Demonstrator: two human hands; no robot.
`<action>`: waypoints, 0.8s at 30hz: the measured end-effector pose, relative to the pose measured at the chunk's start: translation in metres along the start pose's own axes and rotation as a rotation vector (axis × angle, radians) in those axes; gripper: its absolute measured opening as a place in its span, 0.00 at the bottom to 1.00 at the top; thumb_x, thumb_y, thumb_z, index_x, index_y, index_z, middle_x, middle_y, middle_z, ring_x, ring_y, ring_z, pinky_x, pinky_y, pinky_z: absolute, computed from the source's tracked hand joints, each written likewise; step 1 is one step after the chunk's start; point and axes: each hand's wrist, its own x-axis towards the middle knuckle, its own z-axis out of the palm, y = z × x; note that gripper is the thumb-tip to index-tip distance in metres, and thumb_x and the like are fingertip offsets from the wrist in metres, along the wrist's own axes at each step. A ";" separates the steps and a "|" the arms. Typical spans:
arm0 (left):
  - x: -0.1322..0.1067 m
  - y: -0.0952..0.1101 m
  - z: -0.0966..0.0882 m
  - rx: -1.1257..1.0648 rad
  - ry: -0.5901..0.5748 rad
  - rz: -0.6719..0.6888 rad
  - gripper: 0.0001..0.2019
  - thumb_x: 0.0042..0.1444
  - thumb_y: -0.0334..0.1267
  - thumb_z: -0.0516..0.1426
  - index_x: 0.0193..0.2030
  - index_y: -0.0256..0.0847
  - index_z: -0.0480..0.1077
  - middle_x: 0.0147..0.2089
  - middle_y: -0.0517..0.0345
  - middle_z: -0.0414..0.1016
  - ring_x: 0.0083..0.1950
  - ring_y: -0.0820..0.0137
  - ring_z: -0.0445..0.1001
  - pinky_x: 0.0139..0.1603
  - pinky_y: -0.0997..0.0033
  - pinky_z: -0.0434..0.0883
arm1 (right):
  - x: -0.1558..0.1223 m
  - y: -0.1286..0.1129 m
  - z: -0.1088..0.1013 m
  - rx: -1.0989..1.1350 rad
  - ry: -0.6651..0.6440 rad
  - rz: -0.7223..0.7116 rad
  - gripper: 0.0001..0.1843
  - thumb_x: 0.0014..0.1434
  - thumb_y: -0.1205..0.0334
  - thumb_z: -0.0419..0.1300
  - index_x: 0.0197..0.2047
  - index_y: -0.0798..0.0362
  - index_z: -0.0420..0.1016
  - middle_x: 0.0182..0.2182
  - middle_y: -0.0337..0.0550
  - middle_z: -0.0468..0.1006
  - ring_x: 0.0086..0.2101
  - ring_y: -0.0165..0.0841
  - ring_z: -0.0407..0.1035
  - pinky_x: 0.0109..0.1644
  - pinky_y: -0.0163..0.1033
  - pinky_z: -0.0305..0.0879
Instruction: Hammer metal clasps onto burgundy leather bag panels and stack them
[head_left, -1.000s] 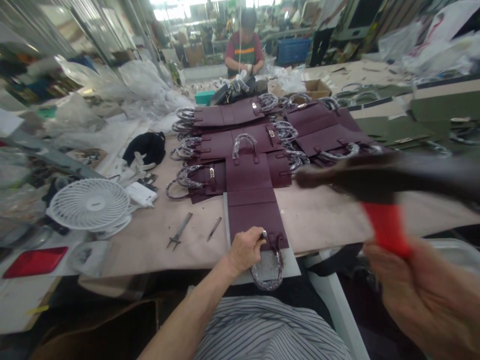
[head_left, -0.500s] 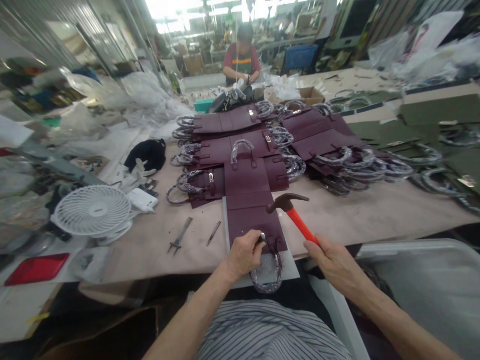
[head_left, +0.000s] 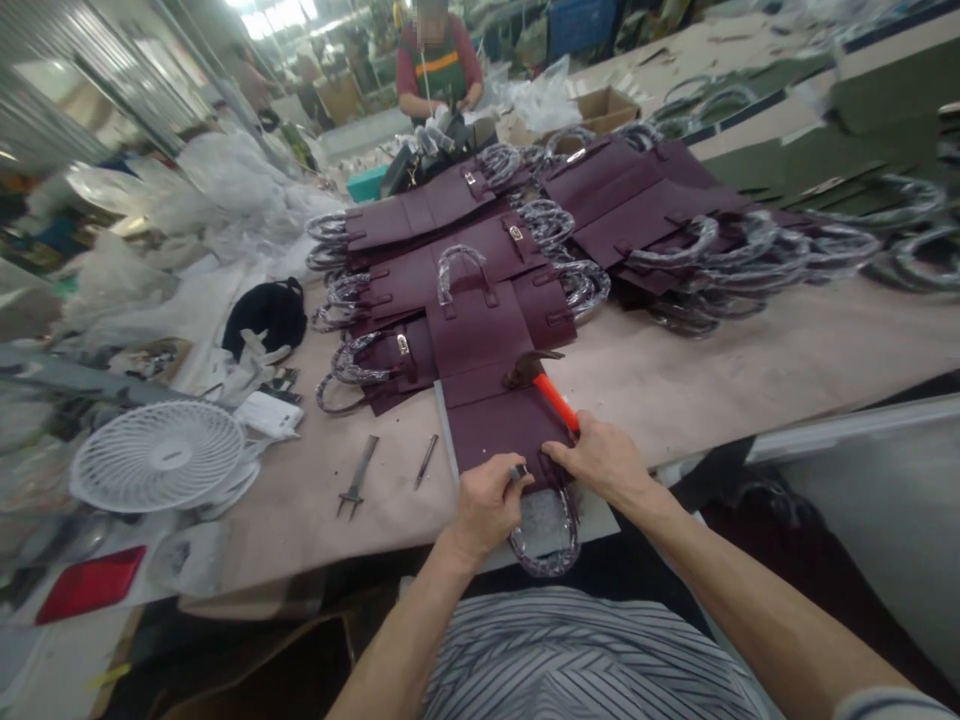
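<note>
A burgundy bag panel [head_left: 484,425] lies before me, one plastic-wrapped handle [head_left: 545,570] at its near end and another [head_left: 459,262] at its far end. My left hand [head_left: 487,502] is closed over the near end, pinching a small metal piece [head_left: 519,470] whose kind is unclear. In my right hand [head_left: 604,460] is a claw hammer [head_left: 556,402] with an orange-red grip, its dark head just over the panel. My right fingertips reach the panel beside the near handle's base. Left of the panel lie a thin metal rod [head_left: 426,462] and a two-pronged tool [head_left: 358,478].
Burgundy bag pieces [head_left: 420,215] lie stacked beyond the panel, with more [head_left: 637,205] to the right. Dark green pieces [head_left: 817,160] are farther right. A white fan [head_left: 161,455], a black cap-like item [head_left: 264,315] and a red tray [head_left: 91,585] are left. A co-worker [head_left: 439,65] is across the table.
My right hand has come left and inward with the hammer, its fingers now at the panel. My left hand keeps its pinch near the handle. The camera view has tilted and shifted.
</note>
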 end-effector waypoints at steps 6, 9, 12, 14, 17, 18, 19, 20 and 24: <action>0.011 0.005 -0.017 -0.256 0.286 -0.409 0.07 0.65 0.39 0.58 0.41 0.39 0.74 0.37 0.56 0.81 0.38 0.69 0.81 0.42 0.71 0.79 | -0.001 -0.001 0.005 -0.014 -0.026 0.032 0.24 0.61 0.42 0.59 0.46 0.56 0.70 0.34 0.52 0.79 0.38 0.45 0.76 0.36 0.42 0.59; 0.012 0.003 -0.033 -0.215 0.233 -0.361 0.06 0.63 0.39 0.60 0.41 0.39 0.76 0.39 0.56 0.82 0.40 0.69 0.82 0.45 0.71 0.78 | -0.001 0.000 0.006 -0.016 -0.030 0.021 0.24 0.61 0.42 0.60 0.46 0.56 0.70 0.33 0.52 0.79 0.37 0.46 0.76 0.35 0.42 0.59; 0.008 0.001 -0.039 -0.140 0.152 -0.294 0.06 0.62 0.37 0.60 0.42 0.39 0.77 0.39 0.56 0.83 0.41 0.68 0.82 0.44 0.72 0.78 | -0.001 0.000 0.005 -0.011 -0.024 0.013 0.23 0.61 0.42 0.60 0.45 0.55 0.70 0.32 0.50 0.78 0.37 0.46 0.76 0.35 0.42 0.58; 0.004 -0.001 -0.036 -0.120 0.135 -0.275 0.06 0.62 0.36 0.60 0.42 0.39 0.77 0.40 0.55 0.83 0.41 0.68 0.82 0.44 0.72 0.78 | 0.000 -0.001 0.005 -0.011 -0.023 0.019 0.23 0.61 0.42 0.61 0.45 0.55 0.70 0.32 0.50 0.78 0.37 0.46 0.76 0.35 0.41 0.58; -0.001 -0.003 -0.029 -0.112 0.133 -0.264 0.06 0.62 0.36 0.60 0.42 0.39 0.78 0.40 0.55 0.84 0.42 0.67 0.82 0.44 0.71 0.79 | 0.000 -0.001 0.006 -0.013 -0.028 0.030 0.22 0.61 0.43 0.61 0.45 0.55 0.70 0.32 0.50 0.78 0.37 0.45 0.76 0.35 0.41 0.57; -0.002 -0.004 -0.027 -0.108 0.136 -0.261 0.06 0.62 0.36 0.60 0.42 0.39 0.78 0.40 0.55 0.84 0.42 0.67 0.82 0.45 0.70 0.79 | 0.000 -0.001 0.006 -0.015 -0.030 0.031 0.23 0.61 0.42 0.61 0.45 0.55 0.70 0.33 0.51 0.78 0.37 0.45 0.76 0.35 0.41 0.57; -0.002 -0.004 -0.025 -0.103 0.141 -0.257 0.06 0.62 0.36 0.60 0.42 0.39 0.78 0.41 0.55 0.83 0.43 0.67 0.82 0.46 0.70 0.79 | 0.000 -0.001 0.006 -0.018 -0.031 0.032 0.23 0.61 0.42 0.61 0.45 0.55 0.69 0.33 0.51 0.78 0.37 0.45 0.76 0.35 0.41 0.57; -0.002 -0.004 -0.024 -0.102 0.143 -0.252 0.06 0.62 0.36 0.60 0.42 0.39 0.78 0.41 0.54 0.83 0.43 0.67 0.82 0.47 0.69 0.79 | 0.001 -0.001 0.006 -0.019 -0.030 0.031 0.23 0.61 0.42 0.61 0.45 0.55 0.69 0.33 0.51 0.78 0.37 0.45 0.75 0.35 0.41 0.57; 0.001 -0.001 -0.019 -0.142 0.103 -0.234 0.06 0.62 0.35 0.60 0.42 0.39 0.78 0.41 0.55 0.83 0.43 0.67 0.82 0.46 0.71 0.78 | 0.000 -0.001 0.006 -0.007 -0.028 0.030 0.23 0.61 0.42 0.61 0.45 0.55 0.70 0.34 0.51 0.79 0.38 0.45 0.75 0.36 0.41 0.58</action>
